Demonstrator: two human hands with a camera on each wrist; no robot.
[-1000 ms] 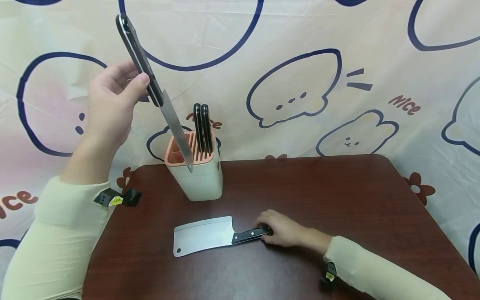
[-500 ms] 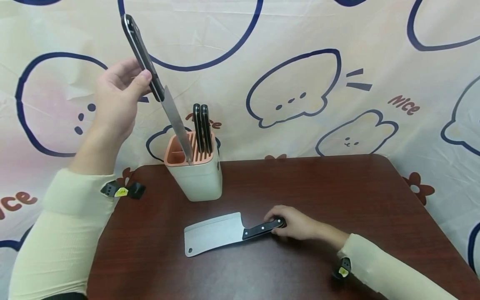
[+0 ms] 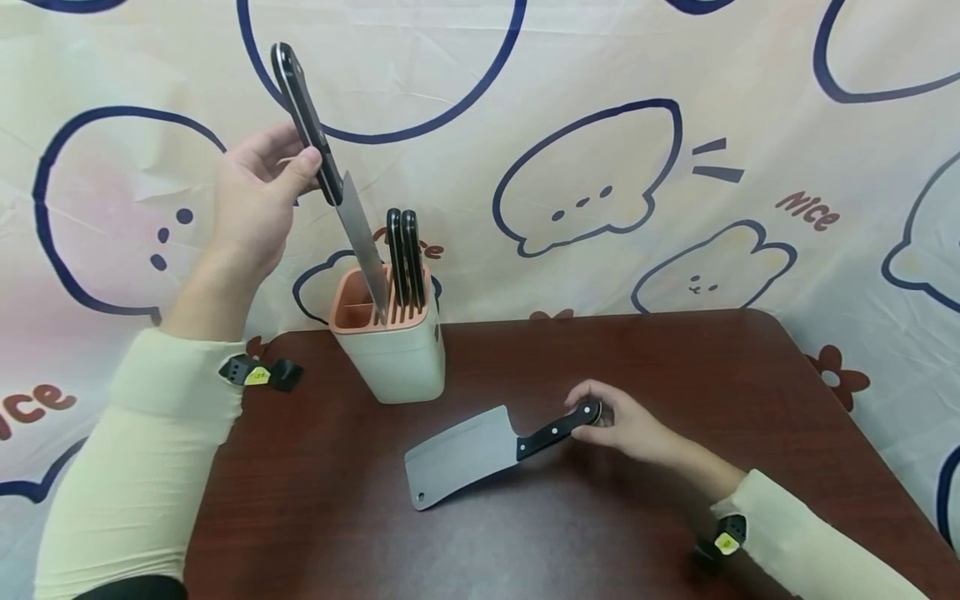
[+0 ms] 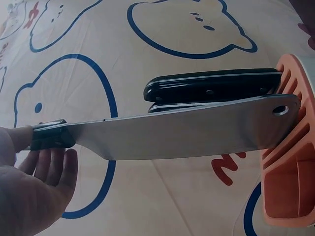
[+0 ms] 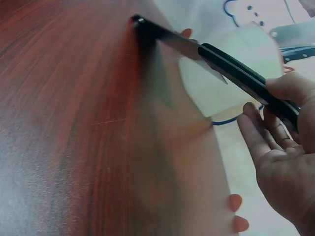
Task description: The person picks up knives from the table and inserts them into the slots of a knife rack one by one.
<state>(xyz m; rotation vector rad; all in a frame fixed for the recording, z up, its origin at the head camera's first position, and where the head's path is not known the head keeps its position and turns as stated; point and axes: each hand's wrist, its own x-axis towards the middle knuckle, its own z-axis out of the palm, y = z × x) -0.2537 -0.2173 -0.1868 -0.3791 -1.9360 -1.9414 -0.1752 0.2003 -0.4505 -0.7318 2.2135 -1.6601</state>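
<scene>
My left hand (image 3: 258, 196) holds a cleaver by its black handle, thumb on one side and fingers on the other. Its broad blade (image 4: 187, 132) has a hole near the end and slants down, the tip overlapping the slotted peach top of the pale knife block (image 3: 397, 367). Two black-handled knives (image 3: 412, 258) stand in the slots beside it. On the right, my right hand (image 3: 630, 425) pinches the handle end of a second cleaver (image 3: 468, 458). That handle (image 5: 236, 73) is raised, and the blade slopes down to the left, its lower end close to the tabletop.
The dark red-brown table (image 3: 675, 367) reaches back to a patterned cloth (image 3: 585, 50) hung behind it. The block stands near the table's back left edge, with wide open compartments (image 3: 352, 315) on its left side.
The left hand has moved right and slightly down, bringing its blade tip from the block's front rim to the slots. The right hand has drawn the other cleaver rightward and back, lifting its handle.
</scene>
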